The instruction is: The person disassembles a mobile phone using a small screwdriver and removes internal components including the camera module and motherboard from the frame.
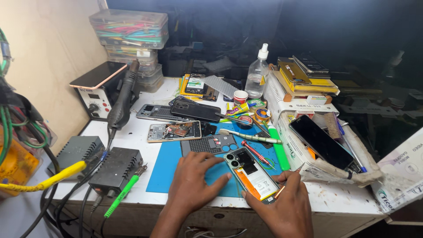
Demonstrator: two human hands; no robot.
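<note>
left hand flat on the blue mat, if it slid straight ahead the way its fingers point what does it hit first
Most likely the opened phone with the orange-edged battery, just past the fingertips of the left hand on the blue mat. If it tracks further up, the grey perforated tray comes first; the angle is hard to judge.

place: phone repair workshop | signs: soldering station [98,90], opened phones [174,131], blue work mat [167,165], screwdrivers [257,154]

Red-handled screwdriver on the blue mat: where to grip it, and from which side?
Grip the red-handled screwdriver around the middle of its handle, coming from above and the right. It lies flat and diagonal on the blue mat, between the opened phone and the green pen-like tool. The right hand, holding a thin tool, is nearest; the left hand rests flat on the mat.
</note>
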